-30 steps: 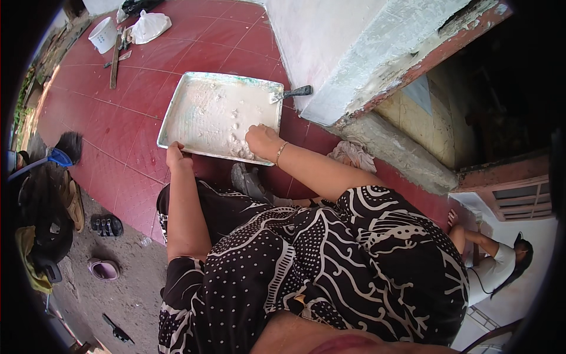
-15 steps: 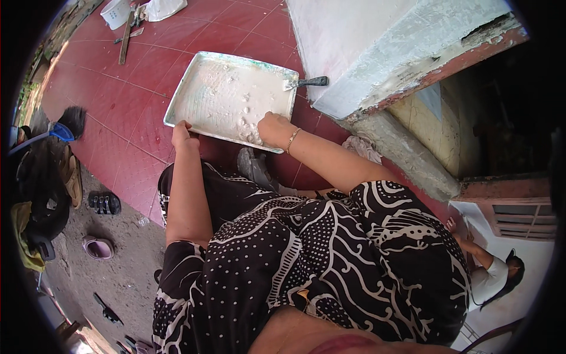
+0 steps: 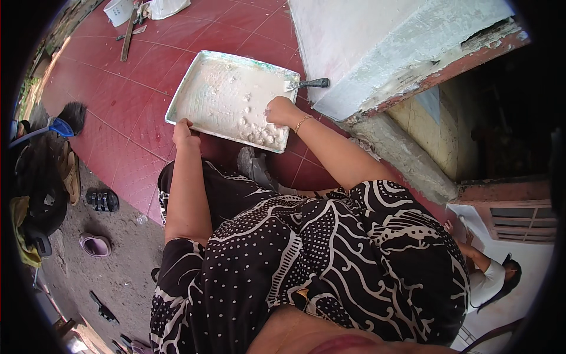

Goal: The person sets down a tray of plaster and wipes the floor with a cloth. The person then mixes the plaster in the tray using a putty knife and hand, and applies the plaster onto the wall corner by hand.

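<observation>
A shallow rectangular tray (image 3: 253, 62) lies tilted before me, coated with wet whitish paste (image 3: 221, 94). Lumps of the paste (image 3: 253, 130) gather toward its near right corner. My left hand (image 3: 186, 134) grips the near left corner, thumb over the rim and fingers underneath. Over the right part of the tray, my right hand (image 3: 284, 112) is closed with its fingertips at the paste; whatever lies between them is hidden. A putty knife (image 3: 314, 82) with a dark handle rests across the right rim, its blade smeared white.
Red floor tiles (image 3: 124, 100) surround the tray. On the right stands a white wall corner (image 3: 354, 65) with a rough sill (image 3: 407, 153). A blue broom (image 3: 62, 127), sandals (image 3: 102, 200) and a clog (image 3: 95, 245) are at left. Another person (image 3: 492, 280) is at far right.
My right hand has moved up and to the right inside the tray, away from the near rim, uncovering lumps at the near right corner. My left hand keeps its place.
</observation>
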`<act>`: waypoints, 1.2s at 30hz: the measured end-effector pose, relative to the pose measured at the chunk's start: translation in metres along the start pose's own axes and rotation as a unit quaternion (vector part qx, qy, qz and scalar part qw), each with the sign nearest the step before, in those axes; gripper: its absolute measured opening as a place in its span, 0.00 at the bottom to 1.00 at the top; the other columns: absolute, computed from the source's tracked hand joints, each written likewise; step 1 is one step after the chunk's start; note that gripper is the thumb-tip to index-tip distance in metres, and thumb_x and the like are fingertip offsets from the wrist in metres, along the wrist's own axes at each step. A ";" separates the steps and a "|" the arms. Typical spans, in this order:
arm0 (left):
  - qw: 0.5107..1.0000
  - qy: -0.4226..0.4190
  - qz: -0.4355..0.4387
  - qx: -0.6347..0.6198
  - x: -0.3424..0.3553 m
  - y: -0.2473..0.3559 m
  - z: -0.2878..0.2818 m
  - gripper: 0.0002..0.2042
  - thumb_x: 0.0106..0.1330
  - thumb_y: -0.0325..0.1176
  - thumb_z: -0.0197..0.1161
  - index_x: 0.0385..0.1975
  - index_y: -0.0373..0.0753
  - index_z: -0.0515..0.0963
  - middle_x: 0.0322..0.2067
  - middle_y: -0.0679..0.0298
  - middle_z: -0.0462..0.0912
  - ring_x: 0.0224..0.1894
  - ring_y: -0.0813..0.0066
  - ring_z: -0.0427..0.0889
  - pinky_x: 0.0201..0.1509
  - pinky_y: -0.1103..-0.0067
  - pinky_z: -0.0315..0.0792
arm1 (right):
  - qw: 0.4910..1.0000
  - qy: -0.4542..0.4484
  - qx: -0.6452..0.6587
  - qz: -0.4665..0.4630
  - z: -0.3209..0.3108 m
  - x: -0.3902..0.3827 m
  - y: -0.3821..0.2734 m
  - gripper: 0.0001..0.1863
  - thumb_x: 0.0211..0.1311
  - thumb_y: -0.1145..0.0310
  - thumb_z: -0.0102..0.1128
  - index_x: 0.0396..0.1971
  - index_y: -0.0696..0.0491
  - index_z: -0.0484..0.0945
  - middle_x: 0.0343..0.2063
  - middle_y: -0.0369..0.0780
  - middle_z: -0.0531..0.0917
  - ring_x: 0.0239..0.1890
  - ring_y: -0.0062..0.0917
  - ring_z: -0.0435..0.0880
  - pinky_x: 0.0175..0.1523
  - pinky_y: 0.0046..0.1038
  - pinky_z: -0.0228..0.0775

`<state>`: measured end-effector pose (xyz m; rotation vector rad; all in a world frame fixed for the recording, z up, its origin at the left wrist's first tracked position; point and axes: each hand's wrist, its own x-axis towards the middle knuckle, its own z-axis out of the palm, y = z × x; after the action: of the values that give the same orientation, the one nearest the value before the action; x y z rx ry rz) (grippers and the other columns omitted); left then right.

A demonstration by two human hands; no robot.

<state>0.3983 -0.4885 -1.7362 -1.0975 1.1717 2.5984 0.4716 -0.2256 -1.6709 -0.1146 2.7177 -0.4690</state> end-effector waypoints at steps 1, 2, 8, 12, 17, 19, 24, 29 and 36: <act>1.000 0.001 0.007 -0.003 -0.002 0.002 -0.003 0.03 0.41 0.17 0.49 0.17 0.31 0.65 0.24 0.59 0.65 0.26 0.63 0.69 0.32 0.67 0.69 | 1.000 -0.001 -0.001 -0.002 0.007 0.007 0.010 0.09 0.43 0.71 0.55 0.20 0.62 0.77 0.19 0.46 0.79 0.26 0.33 0.81 0.27 0.30 0.74; 1.000 -0.013 0.003 0.002 -0.004 -0.001 0.009 0.03 0.41 0.17 0.49 0.17 0.31 0.65 0.24 0.59 0.65 0.26 0.63 0.69 0.32 0.67 0.69 | 0.970 0.014 0.235 0.067 0.013 0.013 0.037 0.09 0.45 0.73 0.54 0.25 0.62 0.77 0.22 0.44 0.79 0.28 0.30 0.82 0.25 0.28 0.74; 1.000 -0.006 0.000 0.004 -0.014 0.008 0.000 0.03 0.41 0.17 0.49 0.18 0.31 0.65 0.24 0.59 0.65 0.27 0.63 0.70 0.32 0.67 0.69 | 0.933 0.002 0.330 0.141 0.011 -0.012 0.007 0.17 0.46 0.77 0.53 0.40 0.59 0.75 0.29 0.44 0.80 0.38 0.32 0.80 0.28 0.31 0.75; 1.000 -0.012 0.005 0.001 -0.022 0.005 0.005 0.03 0.42 0.18 0.49 0.19 0.31 0.66 0.25 0.59 0.66 0.28 0.62 0.70 0.33 0.66 0.70 | 0.987 0.158 -0.018 0.000 0.017 -0.031 -0.016 0.14 0.42 0.77 0.50 0.32 0.59 0.77 0.31 0.54 0.77 0.34 0.44 0.79 0.39 0.37 0.72; 1.000 -0.006 -0.002 0.014 -0.032 0.004 0.019 0.04 0.42 0.18 0.48 0.20 0.31 0.66 0.26 0.58 0.68 0.30 0.62 0.71 0.35 0.66 0.71 | 0.990 0.106 -0.086 0.046 -0.002 -0.053 -0.021 0.08 0.41 0.76 0.50 0.23 0.58 0.78 0.25 0.51 0.79 0.34 0.44 0.79 0.39 0.36 0.72; 1.000 -0.019 0.005 0.009 -0.036 0.003 0.026 0.05 0.42 0.17 0.48 0.20 0.32 0.66 0.26 0.59 0.68 0.30 0.62 0.72 0.35 0.67 0.71 | 0.988 0.120 -0.081 0.058 -0.015 -0.060 -0.015 0.08 0.41 0.75 0.51 0.22 0.58 0.78 0.23 0.49 0.79 0.34 0.43 0.79 0.39 0.38 0.71; 1.000 -0.021 0.004 0.017 -0.069 0.001 0.023 0.04 0.42 0.18 0.49 0.19 0.32 0.66 0.24 0.60 0.67 0.26 0.64 0.71 0.30 0.68 0.71 | 0.978 0.157 -0.137 0.010 -0.029 -0.098 -0.017 0.10 0.41 0.73 0.49 0.24 0.59 0.79 0.26 0.48 0.80 0.32 0.41 0.80 0.39 0.37 0.70; 0.999 -0.020 0.000 0.040 -0.084 0.001 0.013 0.04 0.42 0.19 0.49 0.19 0.32 0.65 0.21 0.60 0.66 0.22 0.66 0.70 0.27 0.69 0.70 | 0.946 0.199 0.252 0.031 -0.037 -0.119 -0.013 0.08 0.44 0.74 0.56 0.26 0.59 0.78 0.24 0.42 0.80 0.26 0.28 0.78 0.31 0.28 0.69; 1.000 -0.013 0.001 0.027 -0.099 0.008 0.005 0.05 0.41 0.18 0.50 0.20 0.32 0.66 0.23 0.60 0.67 0.24 0.65 0.71 0.29 0.69 0.71 | 0.680 0.319 0.654 -0.088 -0.182 -0.235 -0.028 0.10 0.49 0.78 0.58 0.34 0.62 0.73 0.28 0.39 0.78 0.29 0.20 0.76 0.31 0.19 0.67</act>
<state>0.4656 -0.4706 -1.6650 -1.0504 1.2290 2.5582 0.6198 -0.1627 -1.4199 0.2287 2.1374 -2.7352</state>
